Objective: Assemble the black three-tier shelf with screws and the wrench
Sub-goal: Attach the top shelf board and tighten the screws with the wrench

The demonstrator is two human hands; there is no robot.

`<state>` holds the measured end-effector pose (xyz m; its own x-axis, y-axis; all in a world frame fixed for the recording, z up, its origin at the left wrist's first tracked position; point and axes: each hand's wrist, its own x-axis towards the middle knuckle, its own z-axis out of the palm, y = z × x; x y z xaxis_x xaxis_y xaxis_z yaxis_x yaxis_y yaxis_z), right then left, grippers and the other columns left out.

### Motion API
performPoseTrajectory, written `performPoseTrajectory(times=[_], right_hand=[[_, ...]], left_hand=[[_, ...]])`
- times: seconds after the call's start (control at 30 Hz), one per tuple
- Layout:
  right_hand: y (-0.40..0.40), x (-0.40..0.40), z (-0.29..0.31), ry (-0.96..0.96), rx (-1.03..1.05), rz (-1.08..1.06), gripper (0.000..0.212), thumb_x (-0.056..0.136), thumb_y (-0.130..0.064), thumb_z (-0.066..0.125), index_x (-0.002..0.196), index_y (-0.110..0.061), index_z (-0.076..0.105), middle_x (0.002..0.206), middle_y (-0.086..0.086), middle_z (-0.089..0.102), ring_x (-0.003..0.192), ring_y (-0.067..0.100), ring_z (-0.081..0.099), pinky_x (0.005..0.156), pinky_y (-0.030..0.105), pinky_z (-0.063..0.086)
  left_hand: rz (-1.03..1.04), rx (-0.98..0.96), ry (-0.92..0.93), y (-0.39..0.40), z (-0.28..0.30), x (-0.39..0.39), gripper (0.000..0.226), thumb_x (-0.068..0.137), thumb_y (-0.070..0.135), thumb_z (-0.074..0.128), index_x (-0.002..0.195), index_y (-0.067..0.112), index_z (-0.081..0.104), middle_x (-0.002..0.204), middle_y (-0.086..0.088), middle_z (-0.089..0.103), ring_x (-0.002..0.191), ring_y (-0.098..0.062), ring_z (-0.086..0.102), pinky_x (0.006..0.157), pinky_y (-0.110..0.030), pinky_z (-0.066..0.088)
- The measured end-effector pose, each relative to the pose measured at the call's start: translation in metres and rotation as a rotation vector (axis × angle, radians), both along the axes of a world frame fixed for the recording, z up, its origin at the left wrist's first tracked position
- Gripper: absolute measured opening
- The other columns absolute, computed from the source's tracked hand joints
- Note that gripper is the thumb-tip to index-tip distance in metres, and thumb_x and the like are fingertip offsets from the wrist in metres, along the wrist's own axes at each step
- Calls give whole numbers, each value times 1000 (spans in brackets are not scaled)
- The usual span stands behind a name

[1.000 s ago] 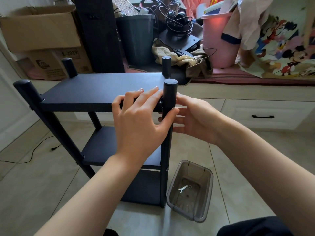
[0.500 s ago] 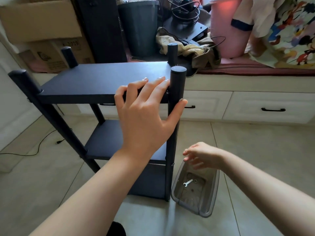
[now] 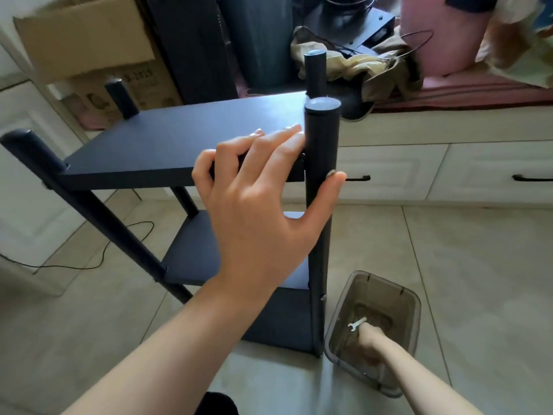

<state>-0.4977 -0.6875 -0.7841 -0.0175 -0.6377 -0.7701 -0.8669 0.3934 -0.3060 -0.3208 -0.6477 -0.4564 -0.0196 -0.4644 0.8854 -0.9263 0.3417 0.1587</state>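
Note:
The black three-tier shelf [image 3: 179,136] stands upright on the tiled floor in front of me. My left hand [image 3: 260,211] holds its near right corner, with fingers lying on the top board and the thumb hooked round the front right post [image 3: 321,139]. A small screw head [image 3: 330,173] shows on that post beside my thumb tip. My right hand [image 3: 371,339] reaches down into a translucent grey bin [image 3: 416,307] at the foot of the post. Its fingertips are at the handle of the small silver wrench [image 3: 354,324] on the bin's bottom. Whether they pinch it is too blurred to tell.
White drawers [image 3: 478,172] with black handles run along the wall behind the shelf. Above them sit cardboard boxes [image 3: 83,34], a dark round bin [image 3: 257,34], crumpled cloth [image 3: 365,67] and a pink bucket [image 3: 443,34]. A black cable [image 3: 89,262] lies on the floor at left.
My right hand left the post and dropped into the grey bin, reaching the wrench. My left hand stayed on the shelf corner. The camera tilted down.

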Motion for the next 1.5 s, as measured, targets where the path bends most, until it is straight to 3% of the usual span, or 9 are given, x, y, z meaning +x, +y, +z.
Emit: performPoseTrajectory(times=[0.07,0.23,0.47,0.67,0.93,1.2,1.4,1.5], right_hand=[[2,5,-10,26,38,59,42,105,-13,31,147,-7,34,147,13,47,132,26,49,105,30,40],[3,-3,-43,123,73,205,47,100,-17,33,147,-12,37,149,11,43,134,28,46,110,40,39],[12,-20,-55,103,28,305,61,86,-22,62,140,-6,40,145,15,44,129,29,51,98,28,42],[17,-24,-62,182,-15,481,44,89,-16,55,132,-11,49,137,11,50,125,28,54,94,31,45],[7,-42,-61,250,-107,679,42,94,-6,44,135,-8,54,138,13,54,127,29,53,98,35,44],[-7,-75,-61,286,-131,748,40,94,-4,46,132,-5,55,137,13,56,126,27,54,97,34,46],[-13,-83,-33,249,-264,631,41,102,-15,37,141,-10,47,142,14,51,129,27,51,102,32,43],[-21,-83,-11,221,-341,531,34,99,-15,40,130,-9,54,126,13,59,120,27,56,89,29,47]], left_hand=[[5,-12,-1,-1,-1,-1,43,93,53,60,110,17,74,112,8,71,109,-24,61,99,-43,34],[17,5,-9,0,0,-3,42,94,52,59,110,16,74,112,8,71,109,-24,60,99,-45,34],[31,43,9,3,3,-7,41,94,51,57,110,17,74,111,9,69,109,-24,59,101,-41,31],[38,56,15,4,4,-10,41,93,50,57,110,17,74,111,9,70,109,-23,59,101,-41,31],[54,52,20,3,4,-11,40,93,50,56,106,17,74,109,10,69,108,-23,58,101,-41,31],[59,50,42,2,3,-14,38,92,51,56,104,19,74,106,15,65,106,-20,56,101,-37,28],[62,53,52,1,5,-16,34,90,48,59,99,17,71,99,12,65,101,-23,56,98,-38,28],[62,71,44,1,5,-16,36,90,49,59,100,17,72,101,9,67,102,-24,57,97,-39,29]])
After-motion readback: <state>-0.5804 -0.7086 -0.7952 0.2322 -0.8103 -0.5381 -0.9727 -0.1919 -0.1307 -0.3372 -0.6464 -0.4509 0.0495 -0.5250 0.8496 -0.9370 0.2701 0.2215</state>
